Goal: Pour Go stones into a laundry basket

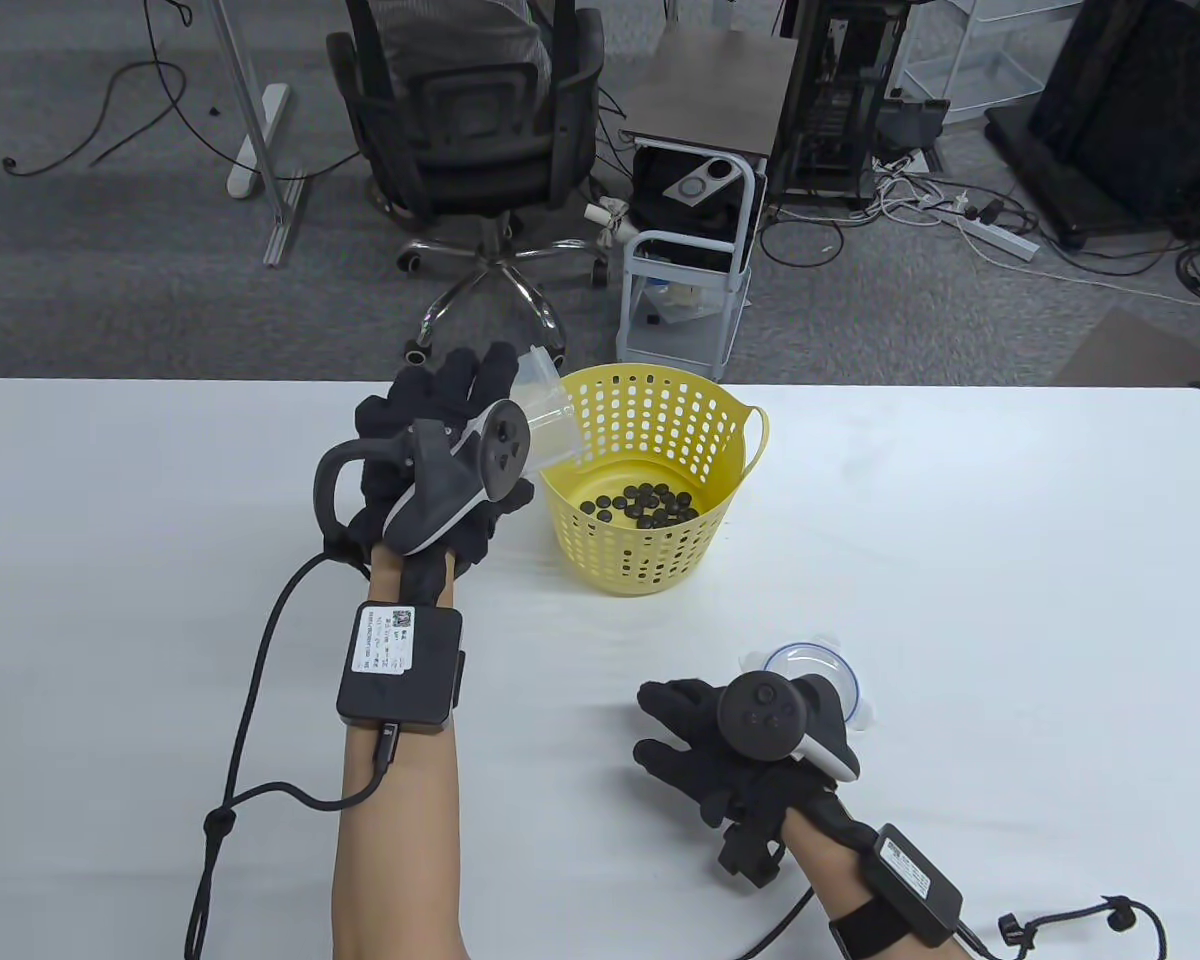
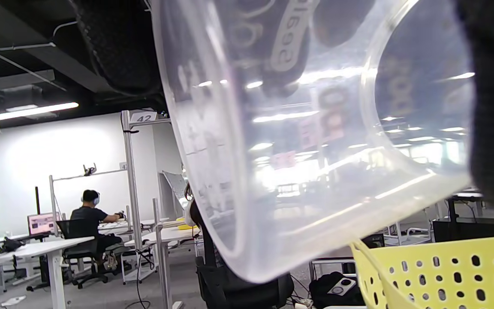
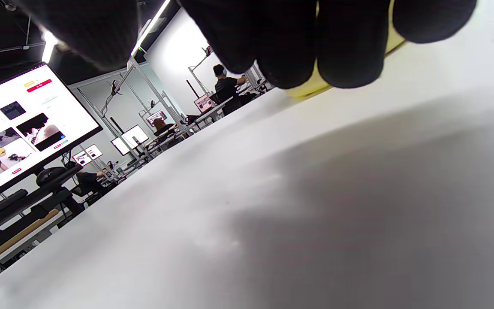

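A yellow perforated laundry basket (image 1: 695,440) stands on the white table, with several black Go stones (image 1: 643,504) on its bottom. My left hand (image 1: 430,460) grips a clear plastic cup (image 1: 550,415), tipped on its side with its mouth over the basket's left rim. In the left wrist view the cup (image 2: 315,141) fills the frame and looks empty, with the basket rim (image 2: 440,266) below it. My right hand (image 1: 730,750) rests on the table with fingers spread, holding nothing, next to a clear lid (image 1: 815,672).
The table (image 1: 1010,600) edge runs across the far side behind the basket. Beyond it stand an office chair (image 1: 480,150) and a small cart (image 1: 695,250). In the right wrist view the table surface (image 3: 315,206) lies just below my fingers (image 3: 345,43).
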